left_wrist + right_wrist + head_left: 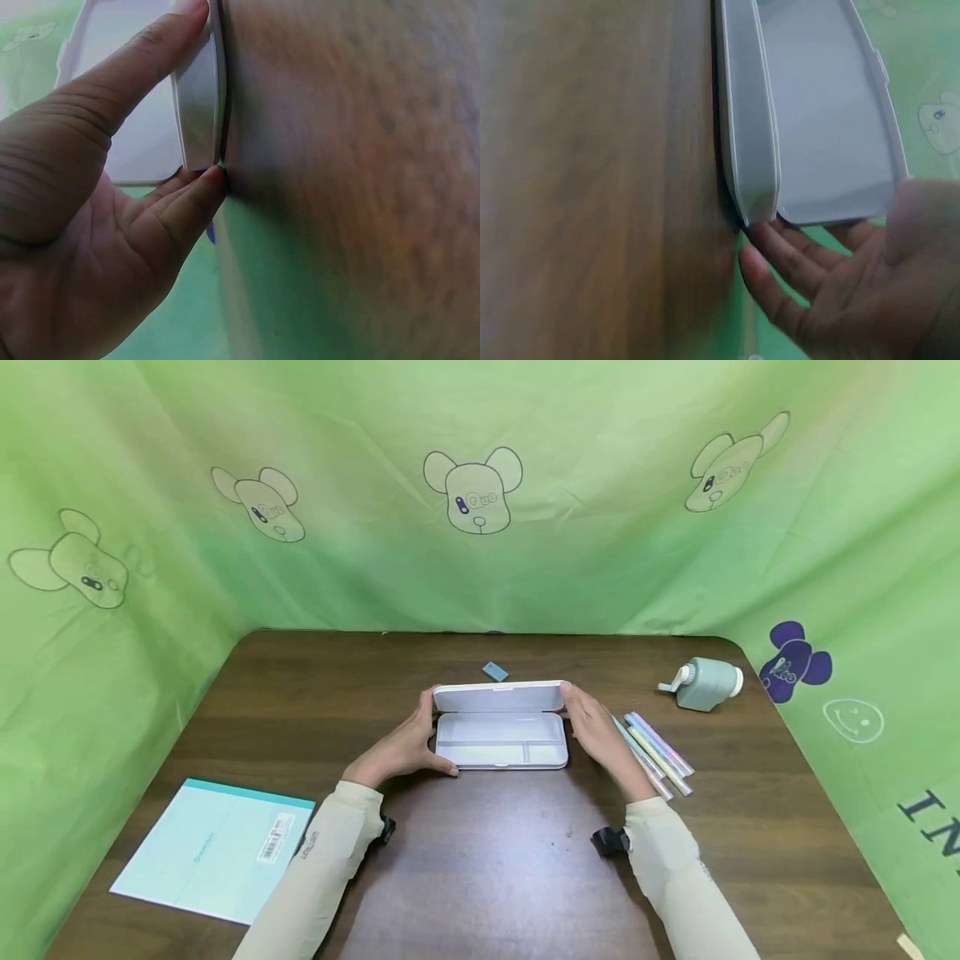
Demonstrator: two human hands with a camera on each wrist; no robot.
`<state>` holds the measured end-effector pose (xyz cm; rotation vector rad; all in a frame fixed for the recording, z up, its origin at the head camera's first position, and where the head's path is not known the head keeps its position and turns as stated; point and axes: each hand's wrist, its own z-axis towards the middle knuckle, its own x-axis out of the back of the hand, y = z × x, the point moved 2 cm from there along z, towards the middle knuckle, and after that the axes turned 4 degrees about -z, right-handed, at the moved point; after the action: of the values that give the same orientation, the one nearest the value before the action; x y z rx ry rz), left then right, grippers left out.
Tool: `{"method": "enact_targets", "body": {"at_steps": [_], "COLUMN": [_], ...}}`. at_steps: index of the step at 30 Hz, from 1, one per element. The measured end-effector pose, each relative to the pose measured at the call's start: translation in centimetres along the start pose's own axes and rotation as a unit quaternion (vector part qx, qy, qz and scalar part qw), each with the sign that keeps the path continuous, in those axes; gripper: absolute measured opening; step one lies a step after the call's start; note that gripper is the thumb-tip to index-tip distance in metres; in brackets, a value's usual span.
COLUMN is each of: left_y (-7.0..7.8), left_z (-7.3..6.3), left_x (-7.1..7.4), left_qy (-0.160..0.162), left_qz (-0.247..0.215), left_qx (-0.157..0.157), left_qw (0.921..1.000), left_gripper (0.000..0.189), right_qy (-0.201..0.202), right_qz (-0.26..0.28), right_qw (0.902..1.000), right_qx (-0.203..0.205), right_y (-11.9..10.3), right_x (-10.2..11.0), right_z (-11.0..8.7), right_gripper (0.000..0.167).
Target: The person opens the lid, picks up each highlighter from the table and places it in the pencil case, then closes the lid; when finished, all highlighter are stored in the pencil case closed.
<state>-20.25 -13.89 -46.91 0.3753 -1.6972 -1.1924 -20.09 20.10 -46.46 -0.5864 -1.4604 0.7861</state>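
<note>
Two hands frame a white pencil case, one at each short end. At its left end, the left hand [405, 745] grips, its thumb laid along the near edge and its fingers round behind the corner. At its right end, the right hand [597, 731] holds the raised lid [498, 698] by its corner, the thumb high on the rim and the other fingers bent loosely behind the end. Both hands touch the case, so neither is nearer; the left reaches round to the near edge, while the right sits on the far side, by the lid.

The pencil case [480, 729] lies straight ahead of the person, between the hands, its long axis running left to right, across the line of the forearms. Its lid stands up along the far long edge, and the divided tray lies flat on the table [510, 885], facing up.

Just beyond the lid is a small blue eraser [495, 672]. Several pastel pens [662, 745] lie slantwise just beside the right hand, and farther right and back is a grey-green bottle [708, 685]. Well to the left, near the left sleeve [322, 860], lies a pale blue notebook [213, 852].
</note>
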Motion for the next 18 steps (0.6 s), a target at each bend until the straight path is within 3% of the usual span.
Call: {"method": "enact_targets", "body": {"at_steps": [4, 6, 8, 11, 15, 18], "left_y": [-3.7, -3.8, -3.3, -0.5, 1.9, 2.4], "left_z": [1.4, 1.5, 1.3, 0.2, -0.6, -0.8], "left_x": [-0.4, -0.3, -0.1, 0.2, 0.4, 0.4], "left_qy": [0.005, 0.004, 0.003, -0.002, -0.005, -0.007], "left_qz": [-0.016, -0.022, -0.013, -0.001, 0.013, 0.019], "left_qx": [0.004, 0.01, 0.005, -0.006, -0.021, -0.013], "left_qw": [0.9999, 0.9997, 0.9999, 1.0, 0.9997, 0.9997], "left_gripper": [0.172, 0.175, 0.174, 0.171, 0.167, 0.164], "right_qy": [0.046, 0.046, 0.047, 0.05, 0.056, 0.058], "right_qz": [-0.029, -0.041, -0.055, -0.069, -0.067, -0.063], "right_qw": [0.9978, 0.9969, 0.9955, 0.9938, 0.9934, 0.9937], "right_qx": [-0.037, -0.049, -0.061, -0.071, -0.075, -0.073], "right_y": [2.2, 2.3, 2.1, 3.2, 3.9, 3.7], "right_x": [-1.2, -1.5, -1.8, -2.2, -2.2, -2.0], "right_z": [2.3, 2.9, 3.2, 4.0, 4.2, 3.9], "right_gripper": [0.089, 0.09, 0.093, 0.099, 0.099, 0.096]}}
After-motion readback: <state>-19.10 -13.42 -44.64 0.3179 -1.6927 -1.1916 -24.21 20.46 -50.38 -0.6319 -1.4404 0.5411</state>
